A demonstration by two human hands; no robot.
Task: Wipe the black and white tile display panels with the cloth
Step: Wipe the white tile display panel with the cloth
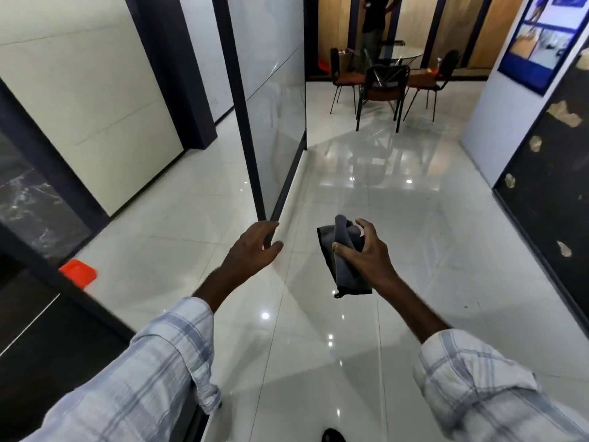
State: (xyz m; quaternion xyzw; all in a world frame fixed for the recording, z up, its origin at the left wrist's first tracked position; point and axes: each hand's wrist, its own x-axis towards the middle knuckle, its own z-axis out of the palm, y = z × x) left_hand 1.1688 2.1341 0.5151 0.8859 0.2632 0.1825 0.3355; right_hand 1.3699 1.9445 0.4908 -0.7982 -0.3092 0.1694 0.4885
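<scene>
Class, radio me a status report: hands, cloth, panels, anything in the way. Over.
Left hand open, near edge of white panel. Right hand grips cloth, not yet on it. Path looks clear.

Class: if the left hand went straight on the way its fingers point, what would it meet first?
Probably the dark frame of the glossy white panel just ahead of the left hand; depth is unclear.

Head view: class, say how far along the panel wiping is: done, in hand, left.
Done: nothing provable; the white panel ahead is glossy, with no telling marks. In hand: the right hand grips the bunched cloth in mid-air, off every panel; the left hand reaches loose-fingered toward that panel's frame. Left: seemingly all the wiping, black marbled panel included.
</scene>
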